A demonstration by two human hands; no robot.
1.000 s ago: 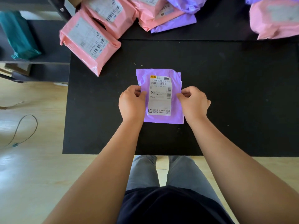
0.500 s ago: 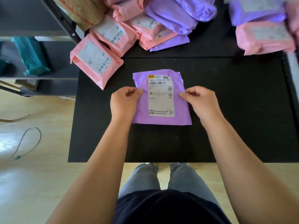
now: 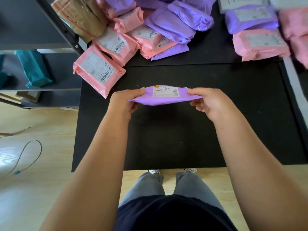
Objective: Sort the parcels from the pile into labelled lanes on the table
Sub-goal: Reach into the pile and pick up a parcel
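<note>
Fingers [image 3: 133, 93] of the left hand [image 3: 124, 104] and the right hand [image 3: 212, 105] pinch opposite side edges of a flat purple plastic mailer parcel [image 3: 165, 100], held tilted with its label up above the black tabletop [image 3: 183, 139]. A pile of pink and purple parcels [image 3: 150, 30] lies at the far edge.

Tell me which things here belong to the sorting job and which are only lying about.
Job: purple parcel held in the left hand and right hand; pile; table.
Lying about: teal bag; shelf; cable.
</note>
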